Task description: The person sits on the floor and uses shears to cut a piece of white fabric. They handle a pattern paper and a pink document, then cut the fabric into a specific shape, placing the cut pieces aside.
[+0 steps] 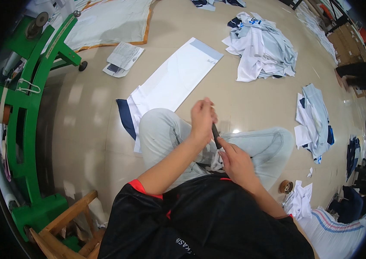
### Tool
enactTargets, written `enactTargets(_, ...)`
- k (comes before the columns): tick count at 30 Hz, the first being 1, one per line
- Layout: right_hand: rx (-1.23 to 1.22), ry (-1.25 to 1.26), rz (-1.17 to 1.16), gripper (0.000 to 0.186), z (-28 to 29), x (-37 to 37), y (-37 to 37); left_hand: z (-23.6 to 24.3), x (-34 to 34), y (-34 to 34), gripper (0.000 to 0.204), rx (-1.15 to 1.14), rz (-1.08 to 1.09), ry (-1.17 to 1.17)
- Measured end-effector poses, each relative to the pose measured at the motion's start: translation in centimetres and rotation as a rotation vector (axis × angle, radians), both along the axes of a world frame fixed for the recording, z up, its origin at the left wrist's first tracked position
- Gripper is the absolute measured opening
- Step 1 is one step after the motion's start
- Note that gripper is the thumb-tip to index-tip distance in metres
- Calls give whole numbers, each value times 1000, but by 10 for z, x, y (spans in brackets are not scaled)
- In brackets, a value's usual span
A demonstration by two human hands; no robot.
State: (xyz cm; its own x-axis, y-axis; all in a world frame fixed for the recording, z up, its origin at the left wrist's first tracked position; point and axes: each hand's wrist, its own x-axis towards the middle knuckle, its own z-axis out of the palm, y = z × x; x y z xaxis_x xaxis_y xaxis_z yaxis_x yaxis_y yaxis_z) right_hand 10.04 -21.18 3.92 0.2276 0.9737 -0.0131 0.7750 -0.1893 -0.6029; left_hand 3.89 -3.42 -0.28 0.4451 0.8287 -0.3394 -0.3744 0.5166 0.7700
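Note:
I sit cross-legged on the floor in light jeans. Between my hands, over my lap, runs a slim dark stick-like tool (215,134); its exact kind does not show. My left hand (203,117) is closed round its upper end. Fingers of my right hand (236,160) press on its lower end. Beneath the right hand lies a small crumpled white scrap (216,161), partly hidden by the fingers. Ahead, to the left, a long white cloth panel (170,80) with a grey far end and a navy near end lies flat by my knee.
Garment piles (262,49) and another cloth heap (312,121) lie on the tiles. Folded papers (123,59) rest by a white spread sheet (109,26). A green metal frame (27,142) and wooden stool (68,213) stand left; a white sack (329,233) sits at right.

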Motion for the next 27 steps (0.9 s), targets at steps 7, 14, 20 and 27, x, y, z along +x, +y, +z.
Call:
enactTargets(7, 142, 115, -101, 50, -50, 2, 1, 19, -9, 35, 79, -415, 175, -164)
enactTargets(14, 72, 517, -146, 66, -62, 42, 38, 43, 3, 72, 79, -397, 206, -204)
enactTargets(20, 49, 916, -327, 93, -68, 66, 59, -18, 39, 189, 39, 353, -448, 343)
enactTargets(27, 43, 1142, -474, 92, -86, 95, 43, -129, 114, 304, 47, 1021, -575, 1433)
